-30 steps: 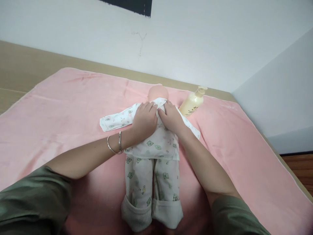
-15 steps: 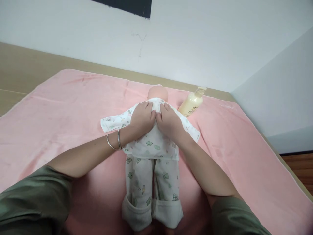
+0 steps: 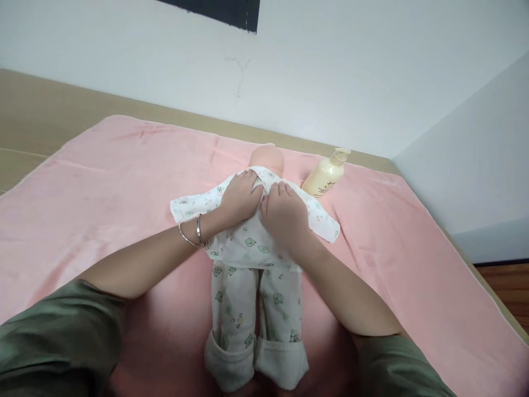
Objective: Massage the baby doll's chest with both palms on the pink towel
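A baby doll with a smooth bare head (image 3: 267,159) lies stretched out, its head at the far end. It wears a white shirt (image 3: 250,242) printed with small green animals and matching trousers (image 3: 278,300) with cuffs turned up. My left hand (image 3: 242,197) rests flat on the upper left of the shirt, fingers extended. Beside it, my right hand (image 3: 285,215) lies on the upper right, fingers slightly bent over the cloth. Between my hands the fabric is creased near the neck. The doll's face is out of sight.
A pale yellow pump bottle (image 3: 324,175) leans to the right of the doll's head. Under everything spreads a pink blanket (image 3: 103,182) on a wooden surface (image 3: 33,99). A white wall (image 3: 322,71) rises behind.
My right hand has slid slightly down the shirt towards me, and a diagonal fold now shows at the collar. My left hand has barely moved.
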{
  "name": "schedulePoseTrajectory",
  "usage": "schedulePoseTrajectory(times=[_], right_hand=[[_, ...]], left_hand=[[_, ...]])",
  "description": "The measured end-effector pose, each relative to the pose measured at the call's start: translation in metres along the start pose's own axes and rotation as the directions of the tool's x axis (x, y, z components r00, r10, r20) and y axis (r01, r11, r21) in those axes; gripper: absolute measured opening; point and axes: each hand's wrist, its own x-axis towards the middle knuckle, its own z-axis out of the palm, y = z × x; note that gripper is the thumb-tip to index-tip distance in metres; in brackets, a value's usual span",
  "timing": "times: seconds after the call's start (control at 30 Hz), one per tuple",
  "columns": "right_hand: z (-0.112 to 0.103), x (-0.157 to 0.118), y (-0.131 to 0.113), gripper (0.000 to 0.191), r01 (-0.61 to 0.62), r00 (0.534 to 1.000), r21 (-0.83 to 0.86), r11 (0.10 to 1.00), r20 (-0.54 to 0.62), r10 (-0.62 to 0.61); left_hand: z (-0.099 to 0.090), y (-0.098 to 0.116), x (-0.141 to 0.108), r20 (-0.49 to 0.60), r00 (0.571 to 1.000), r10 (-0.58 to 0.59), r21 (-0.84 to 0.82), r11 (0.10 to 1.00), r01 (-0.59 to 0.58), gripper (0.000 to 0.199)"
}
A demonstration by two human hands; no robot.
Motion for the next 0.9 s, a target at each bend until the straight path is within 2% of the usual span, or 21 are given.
schedulePoseTrajectory(times=[0.1,0.17,0.3,0.43,0.6,0.8,0.9], right_hand=[[0.003,-0.008,-0.006,0.042,0.034,0.997,0.005,0.999,-0.07,-0.033],[0.008,-0.002,0.0,0.044,0.04,0.998,0.088,0.995,-0.051,-0.036],[0.016,0.02,0.023,0.053,-0.091,0.996,0.258,0.962,0.048,0.081],[0.022,0.031,0.034,0.049,-0.178,0.984,0.315,0.932,0.057,0.168],[0.026,0.027,0.032,0.049,-0.169,0.985,0.295,0.94,0.02,0.171],[0.031,0.019,0.027,0.044,0.003,0.99,0.284,0.959,-0.138,0.037],[0.031,0.017,0.026,0.045,-0.006,0.986,0.302,0.953,-0.156,0.056]], left_hand=[[0.004,-0.005,0.001,-0.027,0.999,-0.039,-0.049,0.998,0.037,0.02],[0.007,-0.007,-0.001,-0.048,0.998,-0.039,-0.053,0.998,0.036,0.025],[0.014,-0.008,-0.005,-0.094,0.994,-0.064,-0.065,0.996,0.058,0.043],[0.018,-0.009,-0.006,-0.118,0.99,-0.084,-0.084,0.994,0.074,0.049],[0.02,-0.012,-0.006,-0.146,0.986,-0.082,-0.11,0.992,0.066,0.047],[0.018,-0.013,-0.006,-0.139,0.988,-0.059,-0.12,0.992,0.042,0.046],[0.014,-0.009,-0.006,-0.131,0.99,-0.055,-0.1,0.994,0.042,0.045]])
